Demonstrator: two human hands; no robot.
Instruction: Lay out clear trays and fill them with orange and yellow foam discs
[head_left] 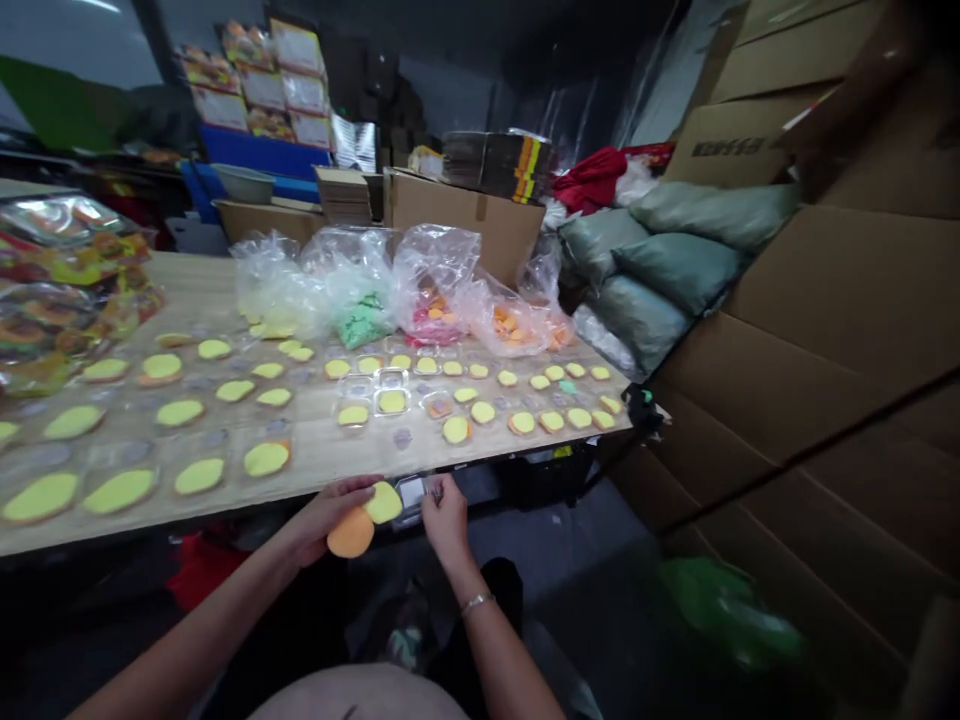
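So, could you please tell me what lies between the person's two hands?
In the head view, a small clear plastic case sits between the left hand, which holds yellow and orange sponges, and the right hand.

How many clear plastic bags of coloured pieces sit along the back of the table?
4, side by side: yellow bag at the left, then green bag, red bag, and orange bag at the right. More may hide behind them.

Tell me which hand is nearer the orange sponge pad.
Left. The left hand holds the orange sponge pad with a yellow pad; the right hand is apart, at a clear plastic case.
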